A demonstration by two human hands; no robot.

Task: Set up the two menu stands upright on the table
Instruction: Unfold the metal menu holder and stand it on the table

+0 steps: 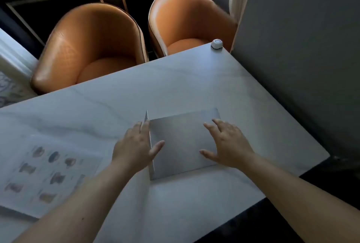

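Head | left hand (134, 145) grip pinches menu stand (181, 145) edge | right hand (228, 143) spread open above

Table (194, 87): pale marble-look top, smooth, low sheen. Chairs (93, 48): orange leather-look upholstery, grained, semi-gloss. Menu stand (181, 145): matt grey panel.

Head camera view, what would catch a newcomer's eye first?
Two orange leather tub chairs at the far edge of the pale marble table. At centre, the left hand grips a grey menu stand while the open right hand hovers over it. A printed picture menu lies flat at left.
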